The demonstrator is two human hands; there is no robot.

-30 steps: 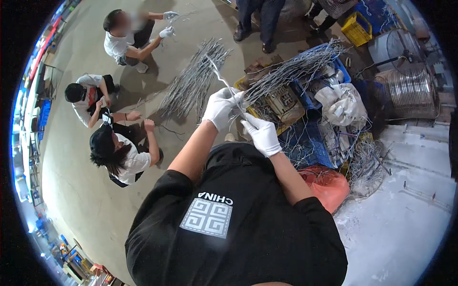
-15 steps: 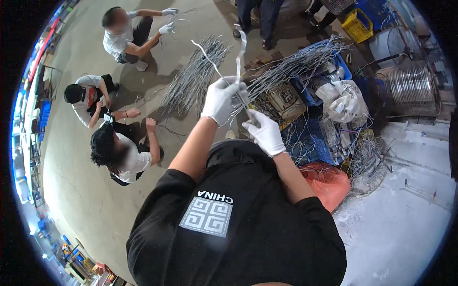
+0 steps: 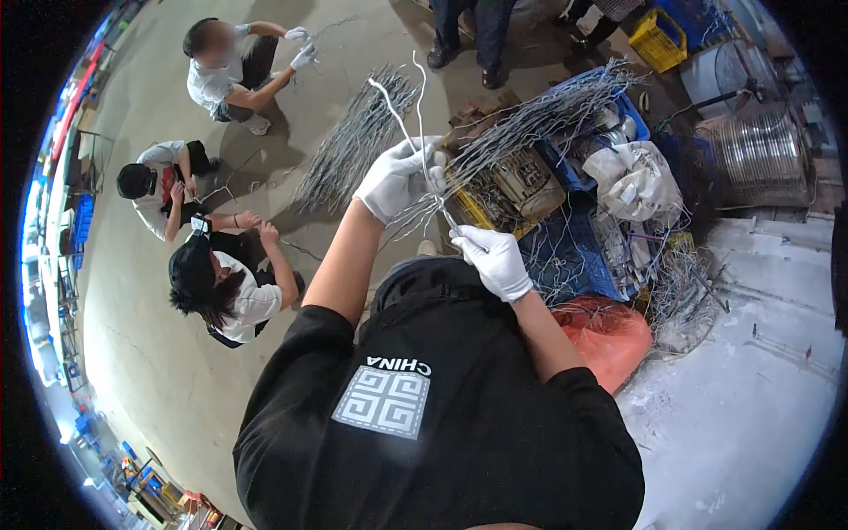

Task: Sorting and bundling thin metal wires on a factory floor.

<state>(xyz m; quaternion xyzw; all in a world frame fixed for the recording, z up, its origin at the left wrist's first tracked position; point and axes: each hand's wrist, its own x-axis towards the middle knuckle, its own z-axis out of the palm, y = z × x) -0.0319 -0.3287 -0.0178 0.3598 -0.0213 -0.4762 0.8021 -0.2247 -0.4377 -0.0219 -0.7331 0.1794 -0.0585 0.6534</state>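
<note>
Both my hands wear white gloves and hold bent silver metal wires [image 3: 420,104] in front of me. My left hand [image 3: 393,181] is closed round their middle, and two crooked ends rise above it. Lower down and to the right, my right hand [image 3: 496,263] pinches the lower part, where the strands run close together. A pile of similar crooked grey wires [image 3: 349,146] lies on the floor beyond my left hand. Another bundle of wires [image 3: 543,124] rests across the crates, past my hands to the right.
A blue crate [image 3: 579,256], a white sack [image 3: 632,181] and an orange plastic bag [image 3: 605,340] stand at right. Farther right is a large silver coil [image 3: 760,159]. Three people squat at left, one person [image 3: 234,283] nearest; someone's dark-trousered legs [image 3: 490,40] stand ahead.
My left hand has shifted slightly left and the wires have turned, their upper ends now closer together. My right hand has moved slightly down. The farthest squatting person has drawn their gloved hands in.
</note>
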